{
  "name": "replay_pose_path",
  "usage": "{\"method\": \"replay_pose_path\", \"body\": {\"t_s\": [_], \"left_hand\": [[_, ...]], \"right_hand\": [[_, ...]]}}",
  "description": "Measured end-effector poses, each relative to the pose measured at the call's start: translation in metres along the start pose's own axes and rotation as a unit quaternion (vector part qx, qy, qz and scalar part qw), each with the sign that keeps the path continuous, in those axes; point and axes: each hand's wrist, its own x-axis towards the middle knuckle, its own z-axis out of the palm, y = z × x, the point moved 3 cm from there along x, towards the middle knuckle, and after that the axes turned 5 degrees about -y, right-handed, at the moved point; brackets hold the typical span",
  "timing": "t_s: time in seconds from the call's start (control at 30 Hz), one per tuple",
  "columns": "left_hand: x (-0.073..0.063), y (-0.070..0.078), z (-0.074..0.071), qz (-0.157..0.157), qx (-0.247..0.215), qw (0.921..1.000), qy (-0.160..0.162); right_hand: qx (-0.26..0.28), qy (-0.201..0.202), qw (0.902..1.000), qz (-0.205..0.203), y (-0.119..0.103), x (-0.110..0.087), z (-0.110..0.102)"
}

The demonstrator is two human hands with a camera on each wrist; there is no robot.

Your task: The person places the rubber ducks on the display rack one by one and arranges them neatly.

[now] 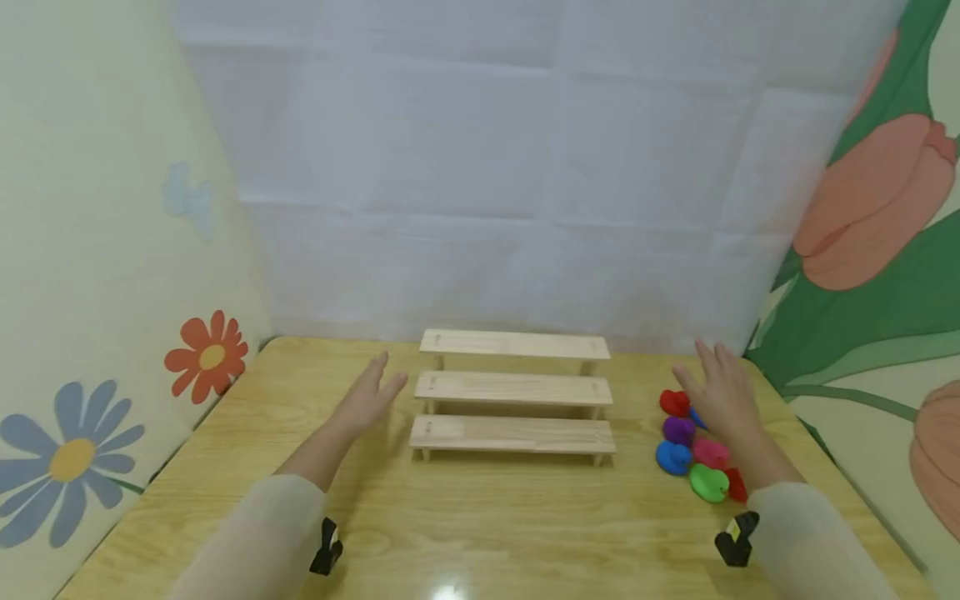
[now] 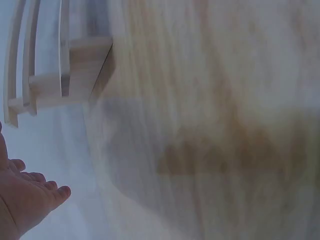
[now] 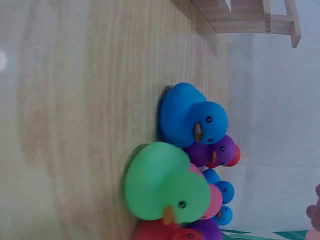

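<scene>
A three-step wooden rack (image 1: 513,433) stands in the middle of the table with bare shelves. To its left my left hand (image 1: 369,396) hovers with fingers stretched forward, holding nothing; the left wrist view shows its fingertips (image 2: 62,192) apart from the rack (image 2: 65,75). My right hand (image 1: 723,396) is raised over a cluster of toy ducks on the right, fingers extended and nothing in them. The cluster has a green duck (image 3: 165,185), a blue duck (image 3: 187,115), a purple duck (image 1: 678,430), a pink duck (image 1: 710,453) and a red duck (image 1: 674,403). My right forearm partly hides the cluster.
The wooden table (image 1: 480,525) meets a white cloth backdrop (image 1: 450,167) behind the rack. Flower-printed panels flank it, one on the left (image 1: 97,275) and one on the right (image 1: 870,333). A black clip-like piece sits at each sleeve cuff.
</scene>
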Motion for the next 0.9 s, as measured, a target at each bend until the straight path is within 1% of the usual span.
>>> {"method": "replay_pose_path", "body": {"t_s": [0.07, 0.13, 0.27, 0.37, 0.5, 0.57, 0.73, 0.9], "left_hand": [[-0.004, -0.001, 0.007, -0.006, -0.024, 0.9997, -0.006], [-0.008, -0.001, 0.012, -0.011, -0.034, 0.9993, -0.008], [-0.015, -0.002, 0.023, -0.015, -0.048, 0.9986, -0.014], [-0.020, -0.003, 0.029, -0.023, -0.068, 0.9974, -0.013], [-0.024, -0.006, 0.036, -0.040, -0.104, 0.9937, -0.005], [-0.025, -0.008, 0.039, -0.044, -0.123, 0.9914, -0.003], [-0.025, -0.012, 0.048, -0.036, -0.156, 0.9870, 0.002], [-0.027, -0.014, 0.059, -0.037, -0.185, 0.9819, 0.007]], "right_hand": [[0.019, -0.003, 0.9998, -0.001, 0.004, -0.007, 0.001], [0.036, 0.000, 0.9993, -0.003, 0.009, -0.015, 0.002], [0.066, 0.018, 0.9975, -0.014, 0.021, -0.029, 0.001], [0.089, 0.023, 0.9957, -0.012, 0.030, -0.039, 0.002], [0.118, 0.021, 0.9928, 0.003, 0.041, -0.054, 0.005], [0.130, 0.021, 0.9912, 0.011, 0.047, -0.061, 0.007], [0.142, 0.020, 0.9892, 0.031, 0.058, -0.074, 0.015], [0.157, 0.005, 0.9858, 0.060, 0.064, -0.085, 0.024]]}}
